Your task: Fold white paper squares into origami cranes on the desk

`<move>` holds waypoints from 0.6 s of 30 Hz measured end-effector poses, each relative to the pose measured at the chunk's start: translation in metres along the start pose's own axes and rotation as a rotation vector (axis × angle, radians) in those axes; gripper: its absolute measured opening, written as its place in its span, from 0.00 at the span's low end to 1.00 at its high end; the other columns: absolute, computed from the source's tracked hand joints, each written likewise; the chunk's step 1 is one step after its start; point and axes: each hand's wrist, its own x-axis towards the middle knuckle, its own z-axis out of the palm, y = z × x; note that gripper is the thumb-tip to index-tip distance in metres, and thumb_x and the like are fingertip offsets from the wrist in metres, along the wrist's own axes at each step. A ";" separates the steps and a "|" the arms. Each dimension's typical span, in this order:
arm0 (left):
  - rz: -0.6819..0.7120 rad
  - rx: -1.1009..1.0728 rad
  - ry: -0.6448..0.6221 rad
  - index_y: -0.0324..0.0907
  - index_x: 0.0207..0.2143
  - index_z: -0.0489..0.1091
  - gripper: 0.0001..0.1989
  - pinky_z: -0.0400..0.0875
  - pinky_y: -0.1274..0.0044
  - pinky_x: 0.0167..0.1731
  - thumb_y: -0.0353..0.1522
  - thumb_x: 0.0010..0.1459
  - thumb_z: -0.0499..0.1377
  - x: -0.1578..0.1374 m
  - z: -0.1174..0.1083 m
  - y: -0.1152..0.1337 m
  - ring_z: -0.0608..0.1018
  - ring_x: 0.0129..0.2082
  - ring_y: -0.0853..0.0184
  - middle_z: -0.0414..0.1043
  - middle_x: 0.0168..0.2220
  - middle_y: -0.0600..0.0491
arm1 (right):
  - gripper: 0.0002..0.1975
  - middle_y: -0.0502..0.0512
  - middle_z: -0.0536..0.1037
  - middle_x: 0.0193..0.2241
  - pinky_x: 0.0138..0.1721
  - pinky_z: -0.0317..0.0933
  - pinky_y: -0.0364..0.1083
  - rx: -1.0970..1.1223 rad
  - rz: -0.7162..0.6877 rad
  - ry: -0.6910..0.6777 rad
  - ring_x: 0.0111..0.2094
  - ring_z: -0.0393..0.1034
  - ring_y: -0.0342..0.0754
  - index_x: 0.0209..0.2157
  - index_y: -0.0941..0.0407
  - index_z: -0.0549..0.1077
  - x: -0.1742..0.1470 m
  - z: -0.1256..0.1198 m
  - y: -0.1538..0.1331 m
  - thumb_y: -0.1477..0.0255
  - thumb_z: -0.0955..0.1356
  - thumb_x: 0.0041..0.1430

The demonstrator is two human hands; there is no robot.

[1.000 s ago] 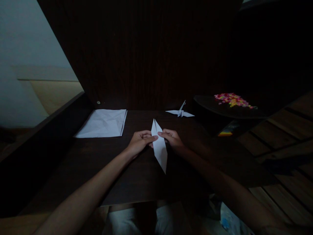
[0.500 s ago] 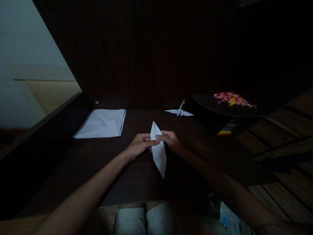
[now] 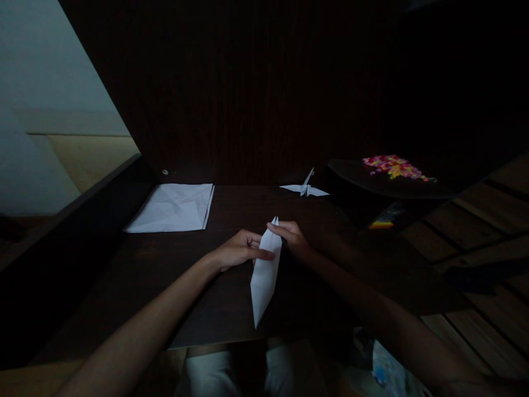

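Between my hands is a piece of folded white paper (image 3: 264, 278), a long diamond with a split upper tip and a single point toward me. My left hand (image 3: 243, 248) grips its left edge, thumb lying across the front and fingers behind. Closed on the upper right part is my right hand (image 3: 290, 236), its thumb near the split tip; its other fingers are mostly hidden behind the paper. Beyond them, a finished white paper crane (image 3: 305, 190) rests on the dark table with wings spread.
A stack of white paper sheets (image 3: 173, 208) lies at the back left of the dark wooden table (image 3: 198, 314). On a raised dark shelf (image 3: 351, 173) to the right sits a pile of small colourful pieces (image 3: 394, 167). A dark side board (image 3: 74, 220) borders the left.
The folded paper has swung so its lower point aims down-left instead of down-right, and it sits slightly lower. My right thumb has moved up toward the split tip; my left thumb is lower.
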 end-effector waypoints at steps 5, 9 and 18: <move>0.000 0.037 -0.020 0.37 0.28 0.77 0.09 0.64 0.79 0.24 0.32 0.42 0.68 -0.001 0.000 0.000 0.74 0.22 0.70 0.76 0.25 0.52 | 0.23 0.48 0.66 0.14 0.19 0.50 0.41 0.001 0.030 0.016 0.17 0.58 0.40 0.15 0.58 0.67 0.001 0.000 0.003 0.54 0.68 0.51; 0.044 0.019 0.057 0.36 0.32 0.77 0.11 0.66 0.78 0.27 0.33 0.44 0.68 0.001 0.000 0.000 0.76 0.26 0.67 0.77 0.28 0.50 | 0.25 0.47 0.65 0.14 0.17 0.49 0.41 -0.037 0.000 0.032 0.16 0.56 0.40 0.17 0.57 0.67 0.002 0.002 -0.001 0.50 0.67 0.50; 0.218 -0.189 0.364 0.36 0.33 0.76 0.15 0.69 0.77 0.31 0.37 0.44 0.69 0.011 -0.009 -0.008 0.77 0.27 0.68 0.78 0.29 0.49 | 0.22 0.46 0.64 0.15 0.19 0.48 0.41 -0.211 -0.004 -0.152 0.18 0.56 0.40 0.21 0.58 0.70 -0.003 0.004 -0.004 0.52 0.66 0.52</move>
